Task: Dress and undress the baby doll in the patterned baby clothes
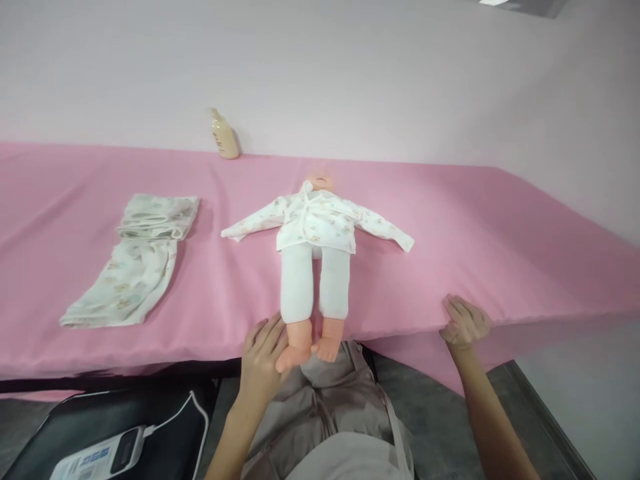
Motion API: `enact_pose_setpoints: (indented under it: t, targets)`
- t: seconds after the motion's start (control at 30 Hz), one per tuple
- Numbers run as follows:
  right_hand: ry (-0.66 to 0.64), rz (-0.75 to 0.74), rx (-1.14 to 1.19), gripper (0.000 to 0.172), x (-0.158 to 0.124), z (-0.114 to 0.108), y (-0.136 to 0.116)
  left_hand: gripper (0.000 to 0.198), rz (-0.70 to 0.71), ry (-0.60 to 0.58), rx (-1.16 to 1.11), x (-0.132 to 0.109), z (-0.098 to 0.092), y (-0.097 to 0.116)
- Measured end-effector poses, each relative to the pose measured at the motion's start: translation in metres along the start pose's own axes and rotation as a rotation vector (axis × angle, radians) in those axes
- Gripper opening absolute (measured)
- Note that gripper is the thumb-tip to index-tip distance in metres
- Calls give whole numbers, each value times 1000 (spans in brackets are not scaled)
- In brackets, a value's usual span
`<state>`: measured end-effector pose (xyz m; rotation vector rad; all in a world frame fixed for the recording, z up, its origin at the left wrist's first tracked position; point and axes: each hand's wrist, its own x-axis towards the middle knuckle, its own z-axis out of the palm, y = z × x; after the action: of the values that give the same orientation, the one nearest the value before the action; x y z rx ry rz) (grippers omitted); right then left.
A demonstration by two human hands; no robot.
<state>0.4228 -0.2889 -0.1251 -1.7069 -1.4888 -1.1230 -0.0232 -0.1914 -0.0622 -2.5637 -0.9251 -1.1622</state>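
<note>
A baby doll (316,248) lies on its back on the pink-covered table (450,220), in a white patterned top and white leggings, its bare feet hanging over the near edge. My left hand (261,360) rests at the table's edge with fingers stretched out, touching the doll's foot on that side. My right hand (464,323) sits on the table edge to the right, its fingers curled over the pink cloth, apart from the doll.
Folded patterned cloths (135,257) lie on the left of the table. A beige bottle (223,135) stands at the back by the wall. A black bag with a white device (107,453) lies low at the left. My lap is below the edge.
</note>
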Motion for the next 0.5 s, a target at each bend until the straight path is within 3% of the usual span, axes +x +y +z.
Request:
enact_pose_setpoints:
  t: [0.23, 0.5]
  targets:
    - [130, -2, -41, 56, -4, 7, 6, 26, 84, 15, 60, 0, 2, -3]
    - [326, -181, -42, 43, 9, 4, 23, 31, 66, -39, 88, -3, -2, -6]
